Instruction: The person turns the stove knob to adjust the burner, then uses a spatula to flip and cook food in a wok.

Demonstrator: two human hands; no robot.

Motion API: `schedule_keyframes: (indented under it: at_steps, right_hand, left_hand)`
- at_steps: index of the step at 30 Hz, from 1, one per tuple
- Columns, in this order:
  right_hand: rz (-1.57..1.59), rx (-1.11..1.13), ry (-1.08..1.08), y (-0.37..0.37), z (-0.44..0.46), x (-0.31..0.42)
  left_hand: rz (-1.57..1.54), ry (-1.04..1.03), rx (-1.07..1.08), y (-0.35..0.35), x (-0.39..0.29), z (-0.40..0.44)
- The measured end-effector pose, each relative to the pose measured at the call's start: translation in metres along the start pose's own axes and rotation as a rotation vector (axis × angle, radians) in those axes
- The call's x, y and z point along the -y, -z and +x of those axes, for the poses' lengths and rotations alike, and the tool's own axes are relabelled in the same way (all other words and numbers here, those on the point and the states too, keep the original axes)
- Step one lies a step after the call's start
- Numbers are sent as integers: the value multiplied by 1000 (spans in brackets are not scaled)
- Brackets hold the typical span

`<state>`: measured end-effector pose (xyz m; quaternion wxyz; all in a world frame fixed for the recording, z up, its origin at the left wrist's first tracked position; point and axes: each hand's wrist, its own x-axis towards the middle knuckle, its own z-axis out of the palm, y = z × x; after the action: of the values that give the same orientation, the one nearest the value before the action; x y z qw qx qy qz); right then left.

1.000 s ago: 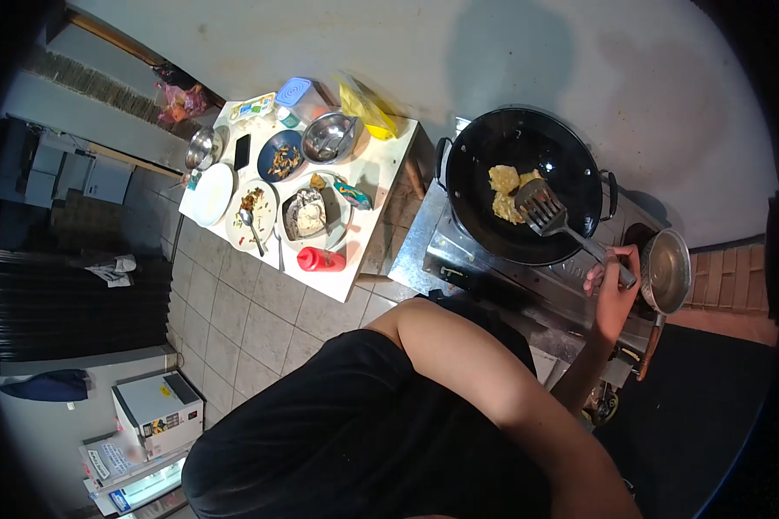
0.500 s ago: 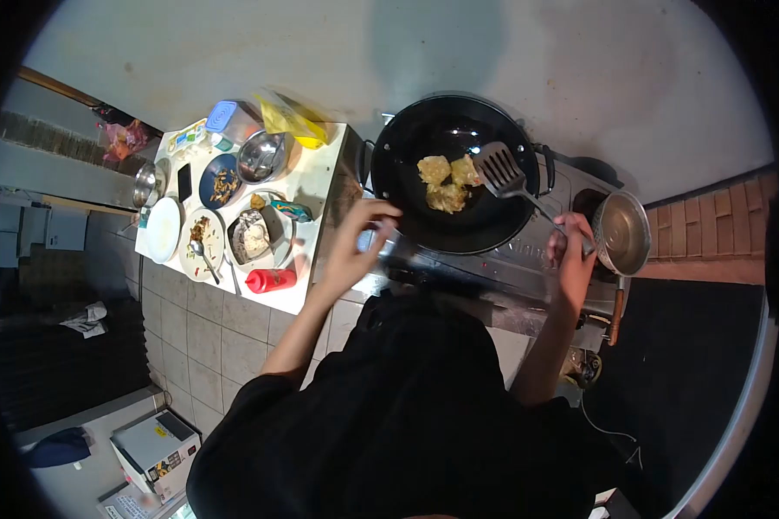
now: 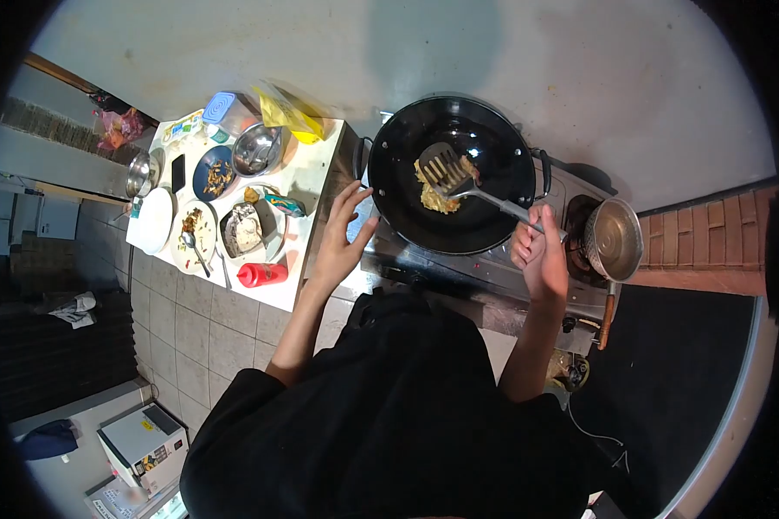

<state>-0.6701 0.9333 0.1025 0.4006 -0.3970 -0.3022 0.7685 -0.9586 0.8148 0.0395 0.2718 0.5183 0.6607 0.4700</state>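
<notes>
My right hand is closed round the handle of a slotted spatula. The spatula's head lies over golden-brown food pieces inside a black wok on the stove, covering part of them. My left hand has its fingers apart and holds nothing. It is beside the wok's left handle; whether the fingertips touch the wok or its handle, I cannot tell.
A white table at the left bears plates, bowls, a phone, a red bottle and a yellow bag. Right of the wok stands a saucepan with a wooden handle. The wall rises behind the stove.
The spatula has moved left from the wok's right side onto the food. My left hand, out of sight a second ago, has come up beside the wok. The view has shifted.
</notes>
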Motion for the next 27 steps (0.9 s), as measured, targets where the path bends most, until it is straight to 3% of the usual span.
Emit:
schedule_keyframes:
  at_steps: [5, 13, 22, 27]
  right_hand:
    - [-13, -29, -34, 5, -6, 0]
    - [-190, -168, 111, 9, 3, -13]
    - [-436, -81, 257, 13, 19, -22]
    - [-180, -144, 290, 8, 26, -27]
  left_hand:
    - [-15, 8, 4, -3, 4, -2]
    - [-107, 40, -58, -7, 8, -5]
    - [-166, 73, -34, -5, 14, -12]
    - [-192, 67, -27, -4, 15, -14]
